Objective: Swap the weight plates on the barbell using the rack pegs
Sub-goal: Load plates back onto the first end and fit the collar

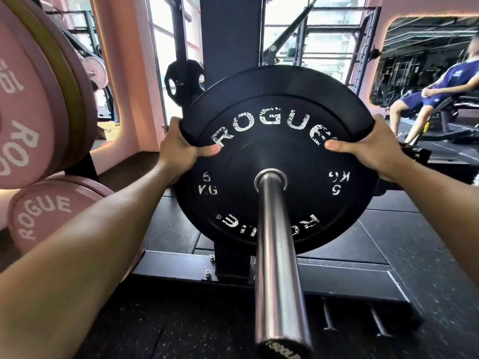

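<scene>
Nearest the lens, the steel barbell sleeve (pixel 276 255) runs away from the viewer, its end cap showing lettering cut off by the frame edge and unreadable. Threaded on it, well along from the end, sits a black bumper plate (pixel 274 161) with worn white print: "ROGUE" across the top, the same word upside down at the bottom, and "5 KG" on each side. The left hand (pixel 178 149) grips the plate's left rim, thumb flat on the face and fingers curled behind the edge; the right hand (pixel 373 149) grips the right rim the same way, its thumb reaching toward the final letter. At five kilos the plate should feel light for two hands, stiff, with a rubbery rim that likely gives good friction; holding opposite edges looks right for keeping it square so the steel-lined hub does not bind on the sleeve. To the left, pink plates (pixel 33 112) also marked "ROGUE" hang on the rack, a smaller pink plate (pixel 51 211) below them. Behind stands the dark rack upright (pixel 230 35), and a person in blue (pixel 438 92) sits on a bench at far right.
</scene>
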Demonstrator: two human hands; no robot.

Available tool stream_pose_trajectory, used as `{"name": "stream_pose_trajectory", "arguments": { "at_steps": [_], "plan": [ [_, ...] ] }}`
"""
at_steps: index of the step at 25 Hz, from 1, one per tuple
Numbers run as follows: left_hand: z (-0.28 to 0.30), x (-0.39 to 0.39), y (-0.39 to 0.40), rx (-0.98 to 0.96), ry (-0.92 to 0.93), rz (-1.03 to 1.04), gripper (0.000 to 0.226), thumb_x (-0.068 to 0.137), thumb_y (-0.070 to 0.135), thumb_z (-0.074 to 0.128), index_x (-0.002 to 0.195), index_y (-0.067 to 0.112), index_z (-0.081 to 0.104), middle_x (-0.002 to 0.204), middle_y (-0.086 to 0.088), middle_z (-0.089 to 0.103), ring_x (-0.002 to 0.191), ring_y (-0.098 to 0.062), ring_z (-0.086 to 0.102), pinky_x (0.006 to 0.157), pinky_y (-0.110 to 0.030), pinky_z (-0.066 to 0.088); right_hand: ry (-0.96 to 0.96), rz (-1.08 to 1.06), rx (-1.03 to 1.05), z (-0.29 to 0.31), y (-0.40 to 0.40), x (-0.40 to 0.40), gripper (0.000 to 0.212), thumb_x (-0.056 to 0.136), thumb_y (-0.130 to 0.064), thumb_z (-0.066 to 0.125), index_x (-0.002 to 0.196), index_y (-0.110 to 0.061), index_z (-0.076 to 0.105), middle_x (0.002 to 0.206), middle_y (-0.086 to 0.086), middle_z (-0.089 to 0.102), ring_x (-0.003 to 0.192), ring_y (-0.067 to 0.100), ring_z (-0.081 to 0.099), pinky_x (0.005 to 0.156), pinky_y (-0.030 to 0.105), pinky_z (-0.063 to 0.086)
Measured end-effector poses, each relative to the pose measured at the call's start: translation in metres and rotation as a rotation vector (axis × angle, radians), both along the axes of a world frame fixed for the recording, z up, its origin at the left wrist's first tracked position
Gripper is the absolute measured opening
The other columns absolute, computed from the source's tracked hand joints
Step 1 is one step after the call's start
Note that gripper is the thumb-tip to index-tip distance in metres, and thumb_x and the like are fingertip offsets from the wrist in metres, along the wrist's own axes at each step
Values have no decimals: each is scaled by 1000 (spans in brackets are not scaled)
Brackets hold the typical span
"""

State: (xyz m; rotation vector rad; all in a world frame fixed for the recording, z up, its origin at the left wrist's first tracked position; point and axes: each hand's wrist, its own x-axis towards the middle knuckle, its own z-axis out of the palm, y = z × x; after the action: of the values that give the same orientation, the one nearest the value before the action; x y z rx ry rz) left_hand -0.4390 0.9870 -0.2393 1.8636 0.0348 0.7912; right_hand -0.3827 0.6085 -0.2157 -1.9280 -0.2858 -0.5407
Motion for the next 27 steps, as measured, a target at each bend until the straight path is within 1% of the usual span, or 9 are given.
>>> {"name": "stream_pose_trajectory", "arguments": {
  "at_steps": [2, 5, 11, 15, 18, 21, 24, 26, 27],
  "plan": [
    [-2, 11, 2, 6, 8, 12, 74, 39, 49, 96, 92, 39, 46, 107, 17, 65, 97, 0, 62, 76, -17, 48, 11, 7, -28, 2, 2, 14, 101, 35, -54, 95, 122, -19, 58, 114, -3, 69, 105, 17, 66, 95, 41, 53],
    [-4, 26, 4, -4, 10, 24, 74, 39, 49, 96, 92, 38, 46, 109, 15, 65, 99, -4, 62, 82, -23, 50, 8, 2, -55, 6, 5, 31, 102, 35, -57, 94, 121, -17, 59, 114, -1, 69, 106, 18, 66, 97, 40, 52],
    [-3, 54, 7, -8, 5, 13, 69, 46, 39, 98, 92, 40, 46, 103, 18, 66, 90, 8, 60, 64, -6, 46, -8, -7, -47, 2, 8, 58, 108, 31, -62, 93, 124, -22, 56, 119, -3, 67, 111, 19, 64, 99, 42, 50],
    [4, 74, 6, 23, -11, 25, 73, 47, 37, 98, 98, 37, 46, 106, 16, 65, 93, 7, 58, 69, -9, 45, -28, -39, 26, -6, 10, 74, 106, 30, -60, 93, 123, -28, 53, 117, -11, 67, 109, 13, 64, 98, 42, 51],
    [6, 90, 8, 32, -24, 32, 76, 44, 39, 98, 102, 37, 49, 103, 20, 65, 92, 11, 56, 65, -2, 44, -12, -48, 48, -11, 10, 88, 107, 29, -62, 93, 122, -27, 54, 117, -10, 67, 108, 14, 64, 97, 42, 52],
    [7, 100, 9, 28, -2, 34, 79, 42, 42, 98, 105, 36, 51, 106, 18, 65, 95, 7, 58, 70, -10, 45, 3, -60, 28, -10, 8, 100, 108, 28, -65, 92, 122, -26, 54, 117, -8, 67, 109, 16, 64, 96, 43, 52],
    [5, 100, 11, 41, 6, 47, 82, 42, 45, 97, 107, 36, 49, 110, 17, 65, 98, 1, 60, 73, -11, 44, -1, -63, -20, -10, 7, 105, 109, 29, -67, 92, 123, -23, 55, 118, -5, 68, 111, 18, 64, 98, 44, 51],
    [2, 99, 9, 59, 9, 69, 84, 45, 46, 97, 111, 33, 48, 119, 9, 63, 109, -12, 60, 88, -23, 48, 0, -89, -17, -11, 7, 102, 108, 30, -68, 90, 119, -21, 52, 119, -3, 66, 112, 20, 62, 98, 46, 50],
    [2, 99, 6, 80, 22, 96, 85, 48, 47, 96, 115, 30, 47, 124, 5, 61, 116, -18, 56, 97, -31, 45, -3, -112, -17, -11, 9, 98, 108, 30, -70, 89, 118, -21, 49, 121, -1, 64, 115, 22, 60, 99, 48, 48]
  ]
}}
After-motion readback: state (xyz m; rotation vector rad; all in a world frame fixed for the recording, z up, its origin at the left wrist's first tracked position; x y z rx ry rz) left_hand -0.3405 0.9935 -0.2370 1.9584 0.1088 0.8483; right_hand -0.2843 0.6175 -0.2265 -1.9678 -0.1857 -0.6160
